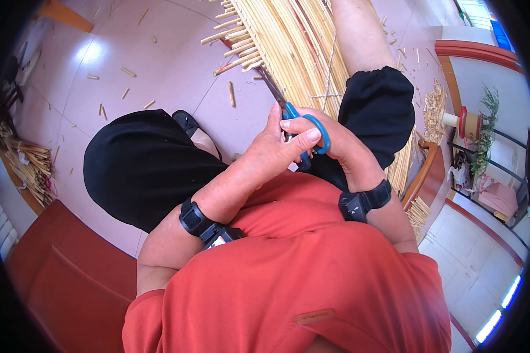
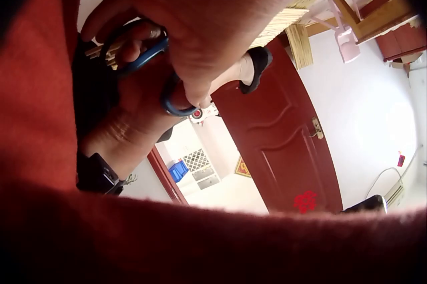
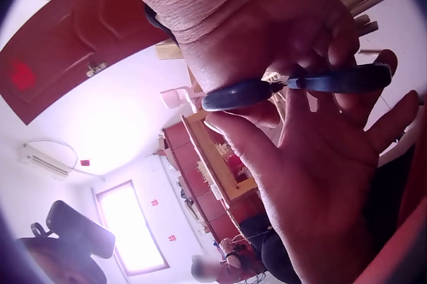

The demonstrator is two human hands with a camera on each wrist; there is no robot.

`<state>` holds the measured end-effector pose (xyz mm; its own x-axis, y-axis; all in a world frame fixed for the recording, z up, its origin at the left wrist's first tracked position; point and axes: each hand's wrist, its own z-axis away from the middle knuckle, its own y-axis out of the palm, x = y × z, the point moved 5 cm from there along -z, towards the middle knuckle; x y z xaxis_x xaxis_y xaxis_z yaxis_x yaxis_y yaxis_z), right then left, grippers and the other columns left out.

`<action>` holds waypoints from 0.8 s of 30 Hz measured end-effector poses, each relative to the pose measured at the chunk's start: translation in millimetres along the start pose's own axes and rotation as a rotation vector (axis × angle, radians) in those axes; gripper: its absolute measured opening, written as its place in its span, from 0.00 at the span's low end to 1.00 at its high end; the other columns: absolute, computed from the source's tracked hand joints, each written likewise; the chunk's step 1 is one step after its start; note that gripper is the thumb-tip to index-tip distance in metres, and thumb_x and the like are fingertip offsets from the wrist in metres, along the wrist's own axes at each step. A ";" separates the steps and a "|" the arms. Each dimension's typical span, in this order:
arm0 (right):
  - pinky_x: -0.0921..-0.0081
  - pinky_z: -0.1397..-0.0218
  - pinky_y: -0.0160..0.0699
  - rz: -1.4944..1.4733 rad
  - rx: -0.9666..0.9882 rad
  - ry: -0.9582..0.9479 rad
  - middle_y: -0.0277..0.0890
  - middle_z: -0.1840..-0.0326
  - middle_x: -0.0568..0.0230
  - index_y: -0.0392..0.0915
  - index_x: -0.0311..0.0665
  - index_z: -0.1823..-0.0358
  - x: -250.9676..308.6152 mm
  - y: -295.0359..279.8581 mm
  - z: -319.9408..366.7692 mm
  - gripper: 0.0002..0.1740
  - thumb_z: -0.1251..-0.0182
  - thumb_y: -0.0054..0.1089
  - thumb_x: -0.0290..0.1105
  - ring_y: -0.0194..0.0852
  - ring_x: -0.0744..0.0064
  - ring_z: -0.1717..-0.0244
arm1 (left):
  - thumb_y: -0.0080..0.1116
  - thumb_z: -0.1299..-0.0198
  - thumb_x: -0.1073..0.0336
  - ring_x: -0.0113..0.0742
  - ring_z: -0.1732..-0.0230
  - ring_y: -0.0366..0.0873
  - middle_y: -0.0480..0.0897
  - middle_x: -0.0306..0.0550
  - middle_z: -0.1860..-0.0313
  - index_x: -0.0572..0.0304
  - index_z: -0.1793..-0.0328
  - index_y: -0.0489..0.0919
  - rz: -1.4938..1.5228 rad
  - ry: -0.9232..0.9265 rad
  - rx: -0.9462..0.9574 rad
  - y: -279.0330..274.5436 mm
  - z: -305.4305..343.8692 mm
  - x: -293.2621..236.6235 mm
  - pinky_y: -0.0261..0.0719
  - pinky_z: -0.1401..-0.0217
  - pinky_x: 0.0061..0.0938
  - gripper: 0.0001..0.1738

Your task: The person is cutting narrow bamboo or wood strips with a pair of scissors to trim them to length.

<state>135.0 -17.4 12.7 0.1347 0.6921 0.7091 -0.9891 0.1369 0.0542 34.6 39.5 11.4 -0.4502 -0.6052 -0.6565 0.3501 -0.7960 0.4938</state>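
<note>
A pair of scissors with blue handles point(image 1: 326, 140) is held between both hands in front of the lap. Its metal blades point forward, tips at the trimmed edge of a mat of pale stalks point(image 1: 288, 35). My right hand point(image 1: 338, 139) grips the handles, its thumb lying across a loop. From the other side my left hand point(image 1: 264, 152) holds the handles too, thumb pressed over the loop. In the left wrist view, the blue loops point(image 2: 143, 57) sit between the two hands. Most lower fingers are hidden in the head view.
The mat slopes over a leg and is bound by thin crossing string point(image 1: 327, 95). Cut stalk pieces point(image 1: 232, 94) lie scattered on the tiled floor point(image 1: 159, 65). Stalk bundles point(image 1: 32, 165) are heaped at the left. Shelving point(image 1: 500, 170) stands at the right.
</note>
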 end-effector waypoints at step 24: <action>0.78 0.80 0.71 0.036 -0.055 -0.060 0.75 0.79 0.63 0.78 0.32 0.67 -9.2 -9.4 -22.0 0.21 0.37 0.55 0.48 0.74 0.76 0.82 | 0.61 0.49 0.31 0.39 0.59 0.75 0.69 0.59 0.47 0.60 0.22 0.24 0.151 0.124 -0.253 6.8 -17.0 16.3 0.84 0.65 0.40 0.71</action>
<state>144.3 -9.5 -9.8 0.0941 0.6537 0.7509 -0.9881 0.1532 -0.0096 43.6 24.4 -5.6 -0.2795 -0.6987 -0.6585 0.6058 -0.6605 0.4436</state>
